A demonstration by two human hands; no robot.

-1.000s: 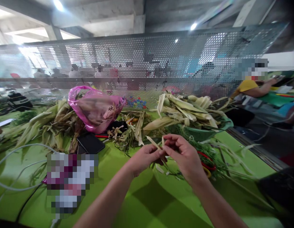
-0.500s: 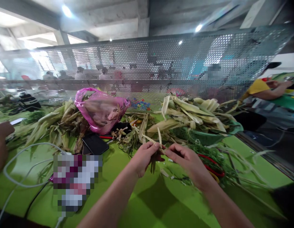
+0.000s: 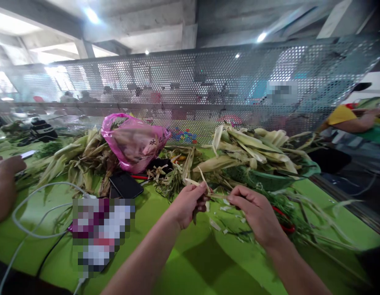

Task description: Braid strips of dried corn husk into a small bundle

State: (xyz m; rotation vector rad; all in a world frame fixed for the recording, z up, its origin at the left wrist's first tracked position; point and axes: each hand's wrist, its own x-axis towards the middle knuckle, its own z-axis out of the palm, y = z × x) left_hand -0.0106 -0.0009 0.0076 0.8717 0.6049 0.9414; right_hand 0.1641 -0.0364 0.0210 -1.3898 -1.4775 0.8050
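My left hand point(image 3: 187, 203) is closed in a pinch on a small bundle of pale corn-husk strips point(image 3: 202, 183), whose ends stick up above the fingers. My right hand point(image 3: 255, 211) is closed too, pinching one strip point(image 3: 218, 196) that runs across to the left hand. Both hands hover over the green table point(image 3: 190, 262), just in front of a green basket point(image 3: 269, 180) piled with corn husks point(image 3: 251, 145). Small husk scraps point(image 3: 215, 224) lie on the table below the hands.
A pink plastic bag point(image 3: 133, 141), a heap of husks point(image 3: 76, 162), a black phone point(image 3: 125, 184) and white cables point(image 3: 32, 213) lie at left. Red-handled scissors point(image 3: 283, 221) rest among green stems at right. A perforated metal screen point(image 3: 190, 86) backs the table. Another person's hand point(image 3: 5, 180) is far left.
My hands have drawn apart, the right moving right and pulling a strip out from the bundle. Both hands sit slightly lower. The other person's hand has come in at the left.
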